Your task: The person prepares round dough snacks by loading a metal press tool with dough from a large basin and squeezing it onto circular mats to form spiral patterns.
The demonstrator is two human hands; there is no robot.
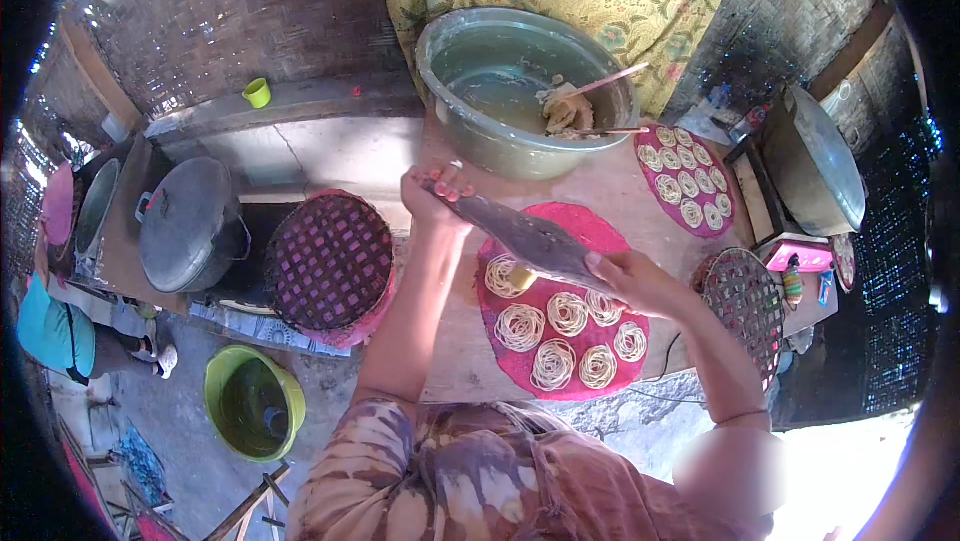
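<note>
Both of my hands grip a long dark board (525,233), seemingly a wooden noodle press. My left hand (439,196) holds its far left end, and my right hand (637,282) its near right end. A small yellowish block (523,277) shows just beneath the board, over a coil of pale strands (502,275). That coil lies with several others on a round red-pink sheet (577,222), such as the coil of noodle-like strands (520,328) in front. The board hides part of the sheet.
A large green-grey basin (480,151) with dough (568,110) and two sticks stands beyond. A second coil-covered sheet (660,203) lies right. Woven trays (330,263) flank the table, near a lidded pot (187,226). A green bucket (214,391) and another person (56,327) are left.
</note>
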